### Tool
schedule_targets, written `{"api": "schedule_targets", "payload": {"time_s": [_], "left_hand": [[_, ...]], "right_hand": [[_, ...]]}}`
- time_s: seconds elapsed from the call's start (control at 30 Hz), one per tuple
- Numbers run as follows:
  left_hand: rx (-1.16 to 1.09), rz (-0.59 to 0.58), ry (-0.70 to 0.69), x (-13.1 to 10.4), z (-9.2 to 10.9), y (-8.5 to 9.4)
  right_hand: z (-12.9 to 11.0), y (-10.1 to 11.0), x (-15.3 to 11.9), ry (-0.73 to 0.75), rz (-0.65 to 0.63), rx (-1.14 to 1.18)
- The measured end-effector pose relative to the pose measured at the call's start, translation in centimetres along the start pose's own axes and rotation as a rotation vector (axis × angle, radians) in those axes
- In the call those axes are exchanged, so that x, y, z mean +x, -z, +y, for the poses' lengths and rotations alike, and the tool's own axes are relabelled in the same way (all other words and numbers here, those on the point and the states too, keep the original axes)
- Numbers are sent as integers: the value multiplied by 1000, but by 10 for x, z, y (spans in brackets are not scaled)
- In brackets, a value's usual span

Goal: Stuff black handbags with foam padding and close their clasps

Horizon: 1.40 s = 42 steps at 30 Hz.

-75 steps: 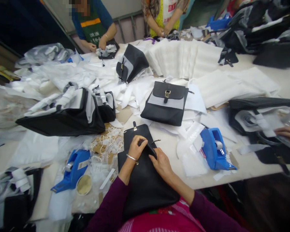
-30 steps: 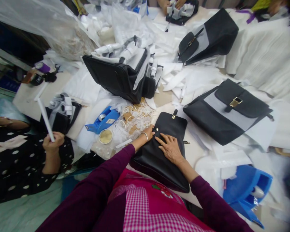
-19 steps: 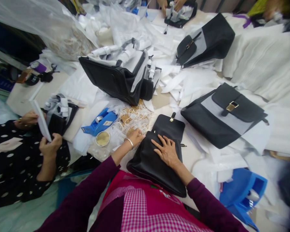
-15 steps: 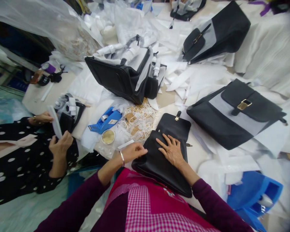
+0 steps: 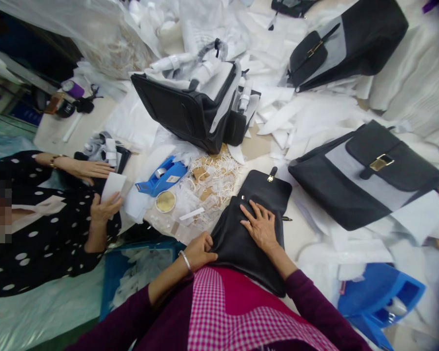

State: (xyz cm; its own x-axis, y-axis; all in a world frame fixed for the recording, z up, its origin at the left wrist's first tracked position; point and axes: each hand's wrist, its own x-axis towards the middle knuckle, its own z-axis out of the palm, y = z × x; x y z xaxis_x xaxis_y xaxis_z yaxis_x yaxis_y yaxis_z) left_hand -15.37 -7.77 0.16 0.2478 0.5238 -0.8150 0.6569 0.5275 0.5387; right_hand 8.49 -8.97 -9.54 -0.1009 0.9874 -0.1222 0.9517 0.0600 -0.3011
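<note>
A black leather bag (image 5: 249, 263) lies at the table's front edge against the apron, its flap (image 5: 265, 187) folded open away from me and showing a small gold clasp. My left hand (image 5: 198, 251), with a silver bangle at the wrist, is closed on the bag's left edge, thumb and curled fingers pinching it. Spread across the bag's upper face is my right hand (image 5: 262, 228), palm down, holding nothing. Beside the bag on the right, a pen-like dark tip (image 5: 287, 219) pokes out.
To the right lies a black-and-grey bag (image 5: 351, 195); another (image 5: 366, 44) is behind it. A wrapped black handbag (image 5: 179, 109) stands ahead. Left are a blue tape dispenser (image 5: 163, 176), a round tin (image 5: 166, 201) and stringed tags (image 5: 219, 180). A co-worker's hands (image 5: 104, 207) hold white paper.
My left hand has come down along the bag's left edge and now grips it. My right hand stays spread on the bag. The co-worker's hands have shifted, and the view has turned slightly.
</note>
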Motion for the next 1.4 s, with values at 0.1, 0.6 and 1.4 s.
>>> {"api": "schedule_targets", "payload": {"time_s": [0.1,0.6,1.4], "left_hand": [[-94,21,48,3,-9,-1],[255,58,-203,12,5,-14],[-285,-235,-122,4,-26,18]], "right_hand": [[-1,0,1,-7,6,14],[-1,4,0,29,22,8],[-64,36,-18,129,0,398]]}}
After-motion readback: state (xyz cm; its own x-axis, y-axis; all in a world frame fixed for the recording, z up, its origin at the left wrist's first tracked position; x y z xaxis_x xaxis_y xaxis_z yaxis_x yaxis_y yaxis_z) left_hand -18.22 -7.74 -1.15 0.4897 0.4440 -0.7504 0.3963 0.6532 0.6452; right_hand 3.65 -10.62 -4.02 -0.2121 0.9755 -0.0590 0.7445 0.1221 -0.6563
